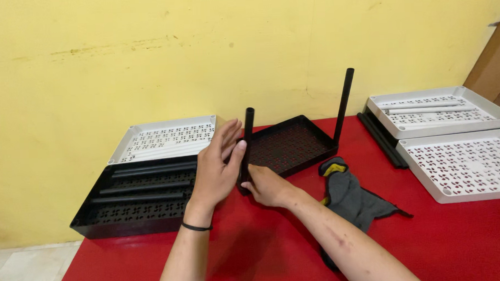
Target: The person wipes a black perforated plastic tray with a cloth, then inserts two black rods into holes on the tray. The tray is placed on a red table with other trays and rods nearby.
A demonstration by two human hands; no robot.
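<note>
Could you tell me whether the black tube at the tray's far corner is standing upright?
Nearly upright: the black tube rises from the black tray, leaning slightly right.

Open red table [254, 251] in front. Blocked on the left by black tray [138, 202], on the right by grey cloth [354, 200] and white trays [458, 163]. Upright black tubes [344, 104] rising from perforated tray [291, 144] behind.
</note>
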